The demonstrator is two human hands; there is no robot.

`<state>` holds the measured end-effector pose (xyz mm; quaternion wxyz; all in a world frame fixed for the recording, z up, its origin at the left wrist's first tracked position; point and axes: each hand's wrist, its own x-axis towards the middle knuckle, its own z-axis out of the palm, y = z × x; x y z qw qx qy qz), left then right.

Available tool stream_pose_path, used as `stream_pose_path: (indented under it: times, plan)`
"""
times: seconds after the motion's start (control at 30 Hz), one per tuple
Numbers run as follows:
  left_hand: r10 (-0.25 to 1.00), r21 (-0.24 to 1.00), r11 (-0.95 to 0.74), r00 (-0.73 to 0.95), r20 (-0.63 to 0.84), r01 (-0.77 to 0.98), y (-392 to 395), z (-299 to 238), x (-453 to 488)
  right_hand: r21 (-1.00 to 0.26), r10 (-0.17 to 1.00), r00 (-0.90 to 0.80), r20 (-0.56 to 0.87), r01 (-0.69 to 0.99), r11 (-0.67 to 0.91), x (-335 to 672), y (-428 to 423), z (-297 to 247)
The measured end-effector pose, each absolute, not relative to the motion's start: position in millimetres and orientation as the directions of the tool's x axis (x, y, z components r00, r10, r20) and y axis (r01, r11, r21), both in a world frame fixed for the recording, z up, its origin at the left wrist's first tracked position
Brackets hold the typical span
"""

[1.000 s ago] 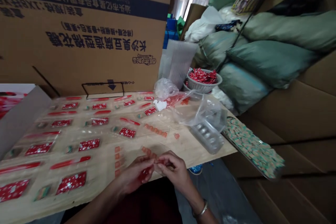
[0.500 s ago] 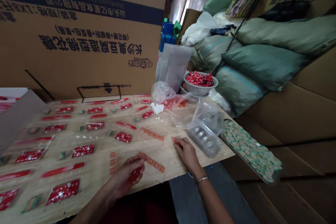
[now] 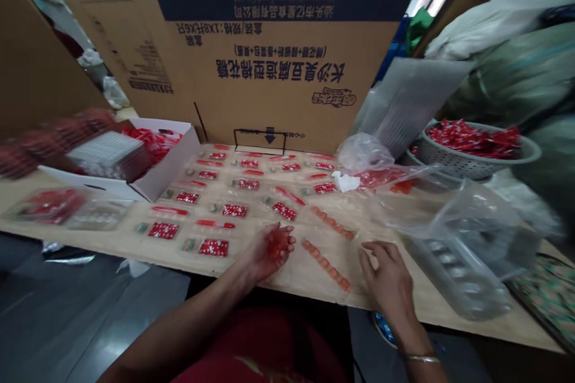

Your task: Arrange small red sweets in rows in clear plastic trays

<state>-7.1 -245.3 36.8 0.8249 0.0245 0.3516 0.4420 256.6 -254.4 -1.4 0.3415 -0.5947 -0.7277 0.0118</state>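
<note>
The pale wooden bench [image 3: 112, 239] is carrying rows of red packets [image 3: 214, 247] in clear sleeves, with a big printed carton [image 3: 278, 42] standing behind, a white box [image 3: 168, 167] at the left and a basket [image 3: 476, 161] of red sweets at the right. The left hand [image 3: 267, 251] is curling loosely around small red pieces [image 3: 278, 245] while the right hand [image 3: 389, 272] is lying flat, holding nothing. The 2 hands are sitting apart, and a strip of orange squares [image 3: 326, 263] is lying on the bench between them.
</note>
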Motion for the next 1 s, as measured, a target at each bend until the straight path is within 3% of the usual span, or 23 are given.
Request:
stream_pose_path:
  times: [0.1, 0.17, 0.3, 0.43, 0.57, 0.7, 0.87, 1.0]
  plan:
    - [0.796, 0.373, 0.506, 0.254, -0.549, -0.778, -243.7, 42.0, -18.0, -0.622, 0.879, -0.25, 0.406, 0.63, 0.466, 203.0, -266.9, 15.9]
    - [0.83, 0.396, 0.424, 0.174, -0.531, -0.814, -246.3, 48.0, -35.7, -0.678, 0.844, -0.4, 0.358, 0.511, 0.529, 171.1, -271.6, 19.5]
    - [0.869, 0.439, 0.205, -0.043, -0.493, -0.875, -273.0, 59.6, -90.4, -0.688, 0.746, -0.581, 0.325, 0.396, 0.608, 126.9, -269.7, 13.9]
    - [0.814, 0.466, -0.093, -0.337, -0.473, -0.88, -322.2, 63.0, -140.7, -0.676, 0.63, -0.7, 0.335, 0.287, 0.678, 98.5, -257.2, 7.0]
    - [0.722, 0.426, -0.315, -0.506, -0.472, -0.848, -368.4, 56.5, -166.9, -0.613, 0.515, -0.793, 0.325, 0.238, 0.753, 80.4, -238.3, 4.5]
    - [0.653, 0.329, -0.425, -0.537, -0.534, -0.843, -400.7, 38.2, -178.7, -0.508, 0.466, -0.812, 0.351, 0.253, 0.823, 76.3, -226.7, 7.8]
    - [0.626, 0.319, -0.39, -0.503, -0.596, -0.864, -421.9, 11.9, -194.7, -0.406, 0.362, -0.881, 0.304, 0.225, 0.886, 84.1, -255.3, -4.7]
    - [0.662, 0.329, -0.304, -0.447, -0.602, -0.894, -426.2, 6.4, -211.7, -0.192, 0.34, -0.859, 0.382, 0.286, 0.939, 78.9, -284.7, -35.0]
